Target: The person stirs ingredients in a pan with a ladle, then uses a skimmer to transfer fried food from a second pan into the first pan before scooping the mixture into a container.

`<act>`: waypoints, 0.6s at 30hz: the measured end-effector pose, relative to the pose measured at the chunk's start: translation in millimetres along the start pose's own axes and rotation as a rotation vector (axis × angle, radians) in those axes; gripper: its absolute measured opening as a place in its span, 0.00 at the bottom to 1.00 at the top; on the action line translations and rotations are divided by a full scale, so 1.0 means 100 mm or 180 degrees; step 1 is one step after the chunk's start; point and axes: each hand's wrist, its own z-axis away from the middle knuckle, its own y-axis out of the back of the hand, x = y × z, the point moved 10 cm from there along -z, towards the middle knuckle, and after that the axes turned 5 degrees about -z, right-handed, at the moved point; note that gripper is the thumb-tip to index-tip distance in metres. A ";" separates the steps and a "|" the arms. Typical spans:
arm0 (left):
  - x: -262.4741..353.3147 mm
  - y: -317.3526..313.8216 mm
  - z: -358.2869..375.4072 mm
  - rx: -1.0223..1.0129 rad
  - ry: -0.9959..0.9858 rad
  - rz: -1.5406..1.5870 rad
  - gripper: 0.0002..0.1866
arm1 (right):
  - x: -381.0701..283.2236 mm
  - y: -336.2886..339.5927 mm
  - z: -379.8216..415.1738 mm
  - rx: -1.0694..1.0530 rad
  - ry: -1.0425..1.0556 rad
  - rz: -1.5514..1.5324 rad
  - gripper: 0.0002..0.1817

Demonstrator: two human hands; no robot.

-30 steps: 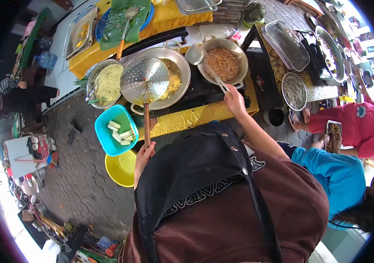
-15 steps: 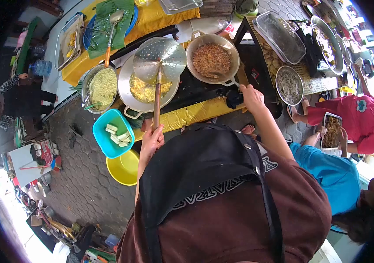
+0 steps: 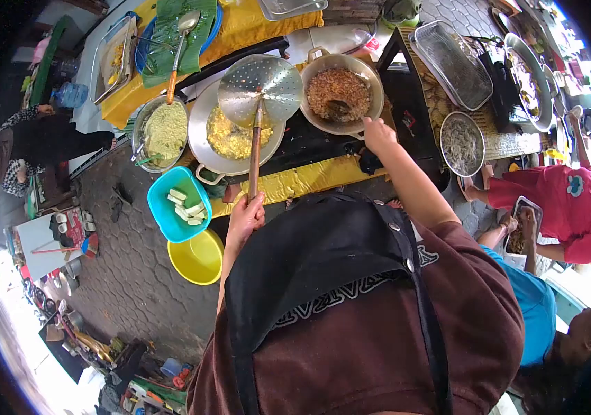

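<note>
My left hand (image 3: pixel 246 220) is wrapped around the wooden handle of a large perforated skimmer (image 3: pixel 261 86). Its metal disc is held above a wide frying pan (image 3: pixel 198 131), where yellow pieces (image 3: pixel 230 142) sit in bubbling oil. At the smaller wok (image 3: pixel 379 104) on the right, my right hand (image 3: pixel 380 136) grips a cooking spatula (image 3: pixel 339 108), mostly hidden by the hand and the wok's edge. The spatula's dark head lies in crumbly reddish-brown food (image 3: pixel 330 86).
Left of the pan stands a bowl of pale yellow batter (image 3: pixel 164 131). Nearer me are a turquoise basin (image 3: pixel 160 207) with white pieces and a yellow basin (image 3: pixel 198 266). A metal bowl (image 3: pixel 463 142) stands right. People are at right and far left.
My right hand has moved left, closer to the wok, and the spatula head now shows more clearly in the food. The skimmer stays raised over the pan, shifted slightly right in view.
</note>
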 end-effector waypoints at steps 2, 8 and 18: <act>0.00 0.02 -0.06 0.0068 -0.0132 -0.0174 0.12 | 0.11 0.22 0.09 0.0103 -0.0043 -0.0094 0.14; 0.07 -0.08 -0.24 0.0327 -0.0256 -0.0450 0.11 | 0.35 0.41 0.14 -0.0001 0.0069 0.0152 0.15; 0.08 -0.22 -0.92 0.0507 0.0092 -0.1001 0.12 | 0.41 0.53 -0.08 0.0244 0.0164 0.0344 0.14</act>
